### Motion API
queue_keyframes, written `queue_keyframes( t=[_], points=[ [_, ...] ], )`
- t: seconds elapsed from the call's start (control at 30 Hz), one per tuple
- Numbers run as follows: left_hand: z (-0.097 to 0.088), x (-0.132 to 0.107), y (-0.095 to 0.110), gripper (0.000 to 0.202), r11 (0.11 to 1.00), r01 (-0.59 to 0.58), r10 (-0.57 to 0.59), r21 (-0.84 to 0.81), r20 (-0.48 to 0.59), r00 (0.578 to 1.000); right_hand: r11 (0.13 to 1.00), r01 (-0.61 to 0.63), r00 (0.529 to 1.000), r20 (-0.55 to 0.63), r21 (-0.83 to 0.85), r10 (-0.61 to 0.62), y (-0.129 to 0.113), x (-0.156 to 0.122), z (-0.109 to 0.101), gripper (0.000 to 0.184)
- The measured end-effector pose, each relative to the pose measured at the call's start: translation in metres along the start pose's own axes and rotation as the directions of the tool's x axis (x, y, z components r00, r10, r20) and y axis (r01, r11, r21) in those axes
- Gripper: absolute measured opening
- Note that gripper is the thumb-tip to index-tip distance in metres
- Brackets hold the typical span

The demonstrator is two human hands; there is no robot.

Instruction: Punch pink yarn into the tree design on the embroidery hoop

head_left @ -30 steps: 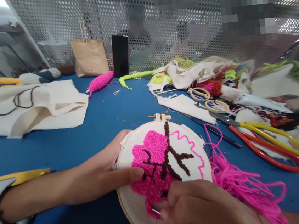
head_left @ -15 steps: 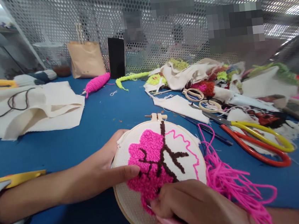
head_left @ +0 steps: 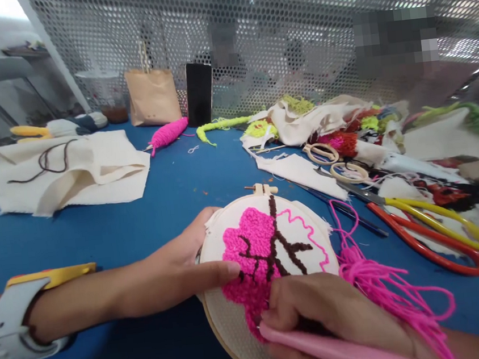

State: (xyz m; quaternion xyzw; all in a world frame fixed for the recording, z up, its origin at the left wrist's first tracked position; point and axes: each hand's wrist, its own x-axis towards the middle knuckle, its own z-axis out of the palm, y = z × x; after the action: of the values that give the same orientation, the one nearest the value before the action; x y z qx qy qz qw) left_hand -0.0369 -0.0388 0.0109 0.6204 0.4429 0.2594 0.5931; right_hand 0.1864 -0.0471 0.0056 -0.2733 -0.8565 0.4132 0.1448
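A folded cream cloth (head_left: 67, 172) with a brown thread lies at the left. A paper bag (head_left: 152, 97) and a dark phone (head_left: 199, 94) stand against the mesh wall at upper centre. Scissors (head_left: 433, 227) with red and yellow handles lie at the right, below a heap of fabric scraps (head_left: 322, 116).

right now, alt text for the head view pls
A person's left hand steadies an embroidery hoop with a pink and brown punch-needle design while the right hand works a pink punch needle into it. Loose pink yarn and scissors lie on the blue table.
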Motion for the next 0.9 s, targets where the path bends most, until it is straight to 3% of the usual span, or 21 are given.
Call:
queue_keyframes(
  t=[0.13, 0.3, 0.43, 0.67, 0.9],
  points=[
    [0.002, -0.001, 0.002, 0.054, 1.000, -0.004, 0.004, 0.010, -0.030, 1.000, 0.989, -0.067, 0.998, -0.025, -0.129, 0.065, 0.006, -0.005, 0.005, 0.015],
    [0.001, -0.001, 0.000, 0.053, 0.995, 0.077, -0.077, -0.066, 0.010, 0.997, 0.977, -0.046, 0.998, -0.032, 0.210, 0.054, 0.007, -0.004, -0.004, 0.019],
    [0.001, 0.000, 0.000, 0.047, 0.995, 0.060, -0.060, -0.084, -0.004, 0.998, 0.927, -0.140, 0.977, -0.103, 0.349, 0.186, 0.005, -0.004, -0.010, 0.017],
    [0.001, -0.002, 0.001, 0.040, 1.000, 0.015, -0.016, -0.023, -0.014, 1.000, 0.847, -0.123, 0.979, -0.074, 0.518, 0.188, 0.012, -0.006, -0.008, 0.022],
    [-0.002, -0.001, 0.008, 0.040, 0.997, 0.007, -0.010, 0.080, 0.034, 0.999, 0.909, -0.206, 0.964, -0.082, 0.362, 0.252, 0.014, 0.001, -0.004, 0.024]
  ],
)
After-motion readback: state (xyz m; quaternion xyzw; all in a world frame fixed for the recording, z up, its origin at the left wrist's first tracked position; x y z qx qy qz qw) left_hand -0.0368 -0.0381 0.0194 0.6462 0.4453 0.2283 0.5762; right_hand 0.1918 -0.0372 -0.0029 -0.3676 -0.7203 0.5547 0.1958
